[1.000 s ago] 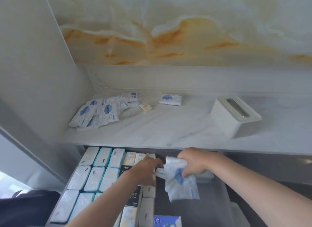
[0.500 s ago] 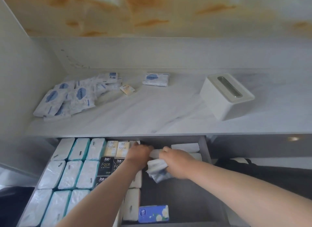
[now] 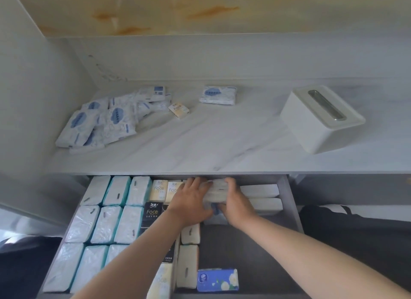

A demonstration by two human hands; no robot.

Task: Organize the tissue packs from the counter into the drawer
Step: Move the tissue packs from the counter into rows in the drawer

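Both my hands are at the back of the open drawer (image 3: 291,200). Between them stands a white tissue pack (image 3: 216,193) on its edge. My left hand (image 3: 191,200) lies flat against its left side with straight fingers. My right hand (image 3: 235,202) curls round its right end. The pack sits beside two white packs (image 3: 261,197) stacked at the drawer's back right. On the counter (image 3: 200,147) a pile of white-and-blue tissue packs (image 3: 106,120) lies at the left, with a single pack (image 3: 218,95) and a small yellow Face pack (image 3: 178,109) nearby.
A white tissue box (image 3: 320,118) stands on the counter's right. The drawer's left part holds rows of teal-edged packs (image 3: 106,212), then black and yellow Face packs (image 3: 155,200). White packs (image 3: 189,254) and a blue floral pack (image 3: 218,279) lie near the drawer's front.
My hands moved with the tissue pack from the drawer's middle to its back, under the counter edge. The pack now stands on edge against the stacked white packs.
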